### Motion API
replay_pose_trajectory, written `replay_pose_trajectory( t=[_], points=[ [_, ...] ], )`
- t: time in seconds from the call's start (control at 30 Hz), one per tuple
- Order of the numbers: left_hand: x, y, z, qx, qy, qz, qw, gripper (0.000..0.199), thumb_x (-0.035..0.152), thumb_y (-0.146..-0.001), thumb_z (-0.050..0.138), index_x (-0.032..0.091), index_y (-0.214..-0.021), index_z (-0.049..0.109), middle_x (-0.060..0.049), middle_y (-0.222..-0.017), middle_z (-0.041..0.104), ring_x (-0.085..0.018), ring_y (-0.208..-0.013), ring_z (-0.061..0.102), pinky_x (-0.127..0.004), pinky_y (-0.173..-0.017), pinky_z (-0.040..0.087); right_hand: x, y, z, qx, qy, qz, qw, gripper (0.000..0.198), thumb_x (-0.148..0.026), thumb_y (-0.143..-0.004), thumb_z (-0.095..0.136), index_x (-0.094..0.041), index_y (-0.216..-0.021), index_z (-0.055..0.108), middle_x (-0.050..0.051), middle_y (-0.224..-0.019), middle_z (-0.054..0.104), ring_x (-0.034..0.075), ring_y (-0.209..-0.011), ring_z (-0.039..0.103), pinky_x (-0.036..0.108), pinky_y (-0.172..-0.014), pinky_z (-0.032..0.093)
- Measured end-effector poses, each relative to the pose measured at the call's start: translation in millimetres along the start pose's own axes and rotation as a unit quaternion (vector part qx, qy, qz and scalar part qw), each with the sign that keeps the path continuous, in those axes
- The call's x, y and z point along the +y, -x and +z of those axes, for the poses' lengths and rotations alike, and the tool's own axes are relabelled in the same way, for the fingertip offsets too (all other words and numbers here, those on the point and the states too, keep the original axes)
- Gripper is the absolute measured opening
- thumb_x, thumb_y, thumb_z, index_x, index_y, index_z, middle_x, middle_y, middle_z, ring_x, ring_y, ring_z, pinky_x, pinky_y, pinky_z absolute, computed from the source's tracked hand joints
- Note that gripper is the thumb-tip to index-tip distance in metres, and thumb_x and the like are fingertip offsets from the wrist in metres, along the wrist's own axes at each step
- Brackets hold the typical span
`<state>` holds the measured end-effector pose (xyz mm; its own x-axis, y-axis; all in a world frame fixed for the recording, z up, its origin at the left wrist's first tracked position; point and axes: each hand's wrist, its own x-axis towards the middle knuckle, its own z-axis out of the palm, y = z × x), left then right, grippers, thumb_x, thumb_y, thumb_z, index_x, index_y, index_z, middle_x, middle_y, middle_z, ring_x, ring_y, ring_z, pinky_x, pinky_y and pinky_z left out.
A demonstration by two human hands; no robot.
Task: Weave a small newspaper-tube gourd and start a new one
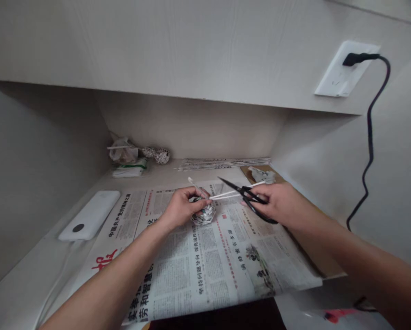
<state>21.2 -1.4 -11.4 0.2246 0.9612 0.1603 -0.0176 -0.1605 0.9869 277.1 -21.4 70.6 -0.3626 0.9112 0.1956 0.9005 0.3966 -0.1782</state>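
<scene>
Over the middle of the spread newspaper [178,263], the left hand [186,206] has its fingers closed around a small rounded woven paper piece [205,216], the thumb pressing on its near side. A pale rolled paper end [196,185] sticks out above these fingers, slanting to the far left. From the woven piece, thin white strands [224,195] stretch right toward the right hand [276,201], whose fingers grasp black scissors [244,191], the tips pointing far and left. The strands pass by the scissors; whether the right fingers also pinch them, I cannot tell.

Newspaper covers much of the counter [49,256], with a brown cardboard sheet [304,250] partly under its right edge. Crumpled paper [263,175] lies at the far end of that sheet, just beyond the right hand. Along the far wall rests a bundle of thin paper sticks [222,163]. At the far left are a woven paper object [160,155], a plastic bag [123,150] and a white and green packet [130,168]. Nearer on the left lies a white power bank [91,215] with a white cable [59,279].
</scene>
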Motion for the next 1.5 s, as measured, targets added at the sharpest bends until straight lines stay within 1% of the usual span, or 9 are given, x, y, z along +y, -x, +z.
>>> replay_pose_trajectory(
  t=[0.13,0.33,0.7,0.9,1.0,1.1,1.23,1.43,1.5],
  points=[
    [2,-1,-1,0.009,-0.001,-0.004,1.0,0.024,0.034,-0.069,0.075,0.013,-0.077,0.065,-0.007,-0.095,0.066,-0.011,-0.065,0.058,-0.021,-0.05,0.051,34,6,2,0.01,-0.011,0.068,0.998,0.041,-0.058,-0.081,0.053,-0.021,-0.07,0.065,-0.001,-0.053,0.054,0.013,-0.048,0.044,0.026,-0.046,0.025],
    [4,-3,-2,0.07,0.044,-0.018,0.996,0.027,0.034,-0.065,0.078,0.013,-0.073,0.064,-0.005,-0.082,0.065,-0.01,-0.06,0.055,-0.02,-0.048,0.049,70,15,24,-0.041,0.094,0.102,0.989,0.043,-0.053,-0.083,0.049,-0.02,-0.058,0.059,0.004,-0.055,0.059,0.016,-0.051,0.051,0.028,-0.05,0.025],
    [0,-6,-4,0.093,0.11,-0.019,0.989,0.026,0.032,-0.065,0.08,0.011,-0.072,0.067,-0.004,-0.074,0.063,-0.011,-0.06,0.055,-0.019,-0.045,0.05,55,11,74,-0.038,0.116,0.047,0.991,0.023,-0.039,-0.081,0.055,-0.019,-0.073,0.063,0.006,-0.069,0.067,0.021,-0.063,0.06,0.029,-0.054,0.03],
    [-4,-6,-4,0.086,0.154,-0.024,0.984,0.024,0.033,-0.067,0.078,0.012,-0.074,0.067,-0.002,-0.07,0.061,-0.01,-0.059,0.055,-0.019,-0.045,0.05,24,-2,70,0.051,-0.051,-0.01,0.997,0.02,-0.032,-0.082,0.06,-0.019,-0.092,0.071,0.01,-0.094,0.07,0.026,-0.093,0.062,0.035,-0.079,0.044],
    [-5,-5,-1,0.087,0.16,-0.027,0.983,0.024,0.033,-0.067,0.078,0.012,-0.074,0.068,-0.002,-0.069,0.061,-0.011,-0.059,0.056,-0.02,-0.046,0.05,-16,-17,74,0.079,-0.287,0.005,0.955,0.026,-0.039,-0.083,0.061,-0.023,-0.101,0.07,0.006,-0.096,0.071,0.02,-0.086,0.065,0.032,-0.075,0.049],
    [-4,-4,0,0.091,0.16,-0.019,0.983,0.024,0.033,-0.067,0.078,0.012,-0.075,0.068,-0.002,-0.069,0.061,-0.011,-0.059,0.056,-0.021,-0.046,0.051,-50,-37,86,0.112,-0.438,0.03,0.891,0.025,-0.041,-0.08,0.065,-0.02,-0.091,0.07,0.005,-0.084,0.072,0.018,-0.073,0.065,0.031,-0.068,0.05],
    [-3,-6,0,0.112,0.163,-0.012,0.98,0.024,0.032,-0.065,0.079,0.013,-0.072,0.066,-0.001,-0.068,0.061,-0.011,-0.058,0.055,-0.021,-0.047,0.052,-68,-55,102,0.145,-0.507,0.049,0.848,0.02,-0.037,-0.079,0.065,-0.017,-0.082,0.069,0.005,-0.075,0.07,0.017,-0.067,0.063,0.028,-0.063,0.049],
    [-3,-9,-4,0.145,0.198,-0.03,0.969,0.029,0.033,-0.059,0.082,0.013,-0.071,0.066,0.0,-0.068,0.061,-0.01,-0.056,0.055,-0.019,-0.045,0.049,-71,-65,108,0.149,-0.53,0.009,0.835,0.018,-0.033,-0.081,0.062,-0.018,-0.089,0.067,0.004,-0.08,0.069,0.016,-0.067,0.062,0.027,-0.062,0.048],
    [-3,-10,-5,0.144,0.208,-0.04,0.967,0.03,0.033,-0.057,0.083,0.013,-0.07,0.065,0.001,-0.067,0.06,-0.009,-0.056,0.054,-0.019,-0.045,0.049,-72,-69,110,0.138,-0.564,0.013,0.814,0.017,-0.032,-0.079,0.064,-0.018,-0.088,0.067,0.003,-0.079,0.069,0.016,-0.067,0.061,0.027,-0.064,0.048]
  ],
)
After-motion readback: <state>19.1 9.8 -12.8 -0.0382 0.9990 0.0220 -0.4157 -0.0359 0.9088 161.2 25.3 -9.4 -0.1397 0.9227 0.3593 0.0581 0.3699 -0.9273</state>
